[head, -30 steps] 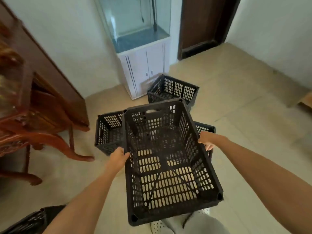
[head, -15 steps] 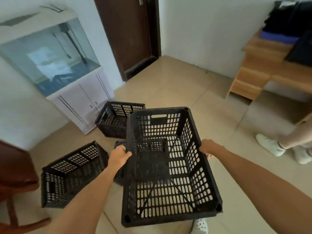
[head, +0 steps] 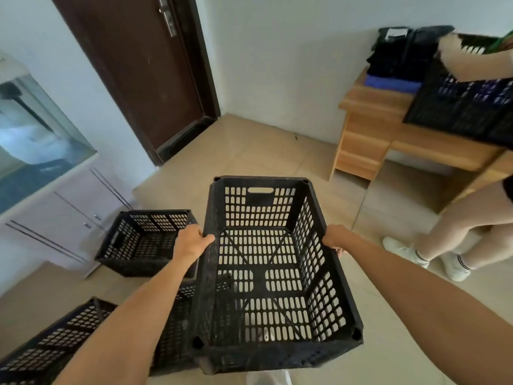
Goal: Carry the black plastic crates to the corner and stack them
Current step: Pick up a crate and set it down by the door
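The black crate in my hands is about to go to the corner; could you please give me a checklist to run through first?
1. Left hand grips the held crate at its left rim: ok.
2. Right hand grips the right rim: ok.
3. Crate empty: ok.
4. Floor to the corner by the door bare: ok.
5. Other person's legs close on the right: not ok.
6. Floor under the crate: cannot tell.
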### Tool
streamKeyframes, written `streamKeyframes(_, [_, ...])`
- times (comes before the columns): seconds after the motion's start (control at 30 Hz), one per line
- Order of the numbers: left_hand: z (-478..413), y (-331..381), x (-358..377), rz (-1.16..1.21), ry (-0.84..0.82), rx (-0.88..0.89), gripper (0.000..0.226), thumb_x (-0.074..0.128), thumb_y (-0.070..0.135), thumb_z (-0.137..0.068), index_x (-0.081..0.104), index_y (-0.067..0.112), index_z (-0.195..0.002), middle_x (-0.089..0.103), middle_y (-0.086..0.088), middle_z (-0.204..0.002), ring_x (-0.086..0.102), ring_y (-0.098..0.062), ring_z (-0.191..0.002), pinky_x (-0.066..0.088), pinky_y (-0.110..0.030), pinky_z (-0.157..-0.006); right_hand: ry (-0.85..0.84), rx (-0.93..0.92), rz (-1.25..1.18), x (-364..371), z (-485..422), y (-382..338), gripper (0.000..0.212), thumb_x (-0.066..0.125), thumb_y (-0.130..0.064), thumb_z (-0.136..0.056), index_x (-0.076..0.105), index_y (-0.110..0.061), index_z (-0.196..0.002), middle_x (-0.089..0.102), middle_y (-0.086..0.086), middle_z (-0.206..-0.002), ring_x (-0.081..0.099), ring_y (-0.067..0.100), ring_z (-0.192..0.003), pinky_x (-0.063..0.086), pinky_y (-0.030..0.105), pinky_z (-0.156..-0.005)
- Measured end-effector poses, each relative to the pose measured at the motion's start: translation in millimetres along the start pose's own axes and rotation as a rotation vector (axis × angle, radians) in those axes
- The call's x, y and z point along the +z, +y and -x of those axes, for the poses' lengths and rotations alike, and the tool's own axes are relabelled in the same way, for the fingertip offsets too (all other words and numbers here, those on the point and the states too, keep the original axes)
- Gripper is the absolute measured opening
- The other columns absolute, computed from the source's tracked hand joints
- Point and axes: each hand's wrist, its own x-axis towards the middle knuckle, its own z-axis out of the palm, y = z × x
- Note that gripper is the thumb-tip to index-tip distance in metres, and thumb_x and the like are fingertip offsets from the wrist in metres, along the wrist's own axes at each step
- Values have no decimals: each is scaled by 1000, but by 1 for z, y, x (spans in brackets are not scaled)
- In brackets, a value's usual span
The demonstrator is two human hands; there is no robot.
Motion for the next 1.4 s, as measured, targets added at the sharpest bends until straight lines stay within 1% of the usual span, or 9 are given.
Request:
streamKeyframes(0.07, [-36, 17, 0, -5, -3, 16, 30, 68, 31, -86, 60, 10, -66, 63, -4, -63, 62, -18, -60, 48, -31, -61, 20, 1, 17, -22, -29, -8, 34, 42, -10, -95, 56, 7, -121, 68, 22, -109, 70, 34, -92, 57, 39, -84])
streamKeyframes(0.23, [-144, 58, -9, -9, -42, 58, 29, 67, 29, -86, 57, 11, -66, 62, -8, -66, 61, -20, -61, 53, -36, -69, 64, 23, 7, -88, -104, -41, 40, 43, -14, -97, 47, 3, -133, 61, 19, -125, 62, 33, -110, 52, 40, -93])
streamKeyframes(0.43, [-283, 107, -36, -17, -77, 64, 27, 67, 30, -87, 56, 13, -69, 59, -3, -66, 56, -15, -59, 44, -24, -57, 73, 49, -97, -187, -186, -90, 36, 45, -13, -98, 49, 5, -129, 63, 20, -119, 68, 32, -98, 54, 31, -67])
streamKeyframes(0.67, [-415, 169, -54, 0, -67, 40, 21, 64, 31, -89, 57, 11, -88, 61, -5, -82, 56, -15, -74, 42, -27, -65, 140, 13, -122, -287, -288, -131, 34, 44, -12, -98, 52, 4, -127, 63, 19, -119, 65, 32, -104, 55, 38, -88])
streamKeyframes(0.87, [-533, 230, -48, 37, -63, 7, 15, 66, 25, -89, 62, 11, -85, 64, -8, -85, 61, -17, -78, 48, -31, -73, 80, -21, -98, -368, -408, -153, 31, 45, -9, -97, 54, 4, -124, 64, 19, -113, 67, 30, -92, 55, 31, -67])
streamKeyframes(1.1, [-674, 310, -76, 20, -47, -53, 19, 64, 25, -91, 69, 7, -87, 70, -12, -91, 67, -22, -89, 52, -38, -86, -2, -118, -109, -490, -544, -191, 30, 42, -11, -99, 55, 2, -122, 61, 9, -85, 61, 17, -66, 48, 22, -49])
streamKeyframes(1.27, [-755, 336, -81, 0, -17, -73, 24, 66, 27, -89, 65, 5, -80, 70, -16, -86, 69, -26, -82, 55, -42, -80, 22, -204, -126, -545, -627, -226, 14, 46, -15, -98, 59, -10, -97, 64, 10, -97, 65, 26, -96, 56, 39, -86])
streamKeyframes(1.33, [-786, 340, -81, -7, -37, -87, 23, 67, 29, -88, 63, 9, -79, 69, -13, -84, 67, -23, -80, 56, -41, -78, 17, -219, -135, -560, -658, -239, 13, 47, -15, -97, 59, -9, -99, 60, 4, -86, 63, 25, -93, 56, 38, -85])
streamKeyframes(1.4, [-818, 343, -79, -8, -66, -109, 21, 68, 29, -88, 61, 12, -79, 69, -10, -84, 66, -20, -77, 55, -37, -75, -8, -211, -159, -575, -687, -252, 18, 49, -15, -97, 57, -7, -110, 63, 7, -94, 64, 26, -93, 56, 38, -84])
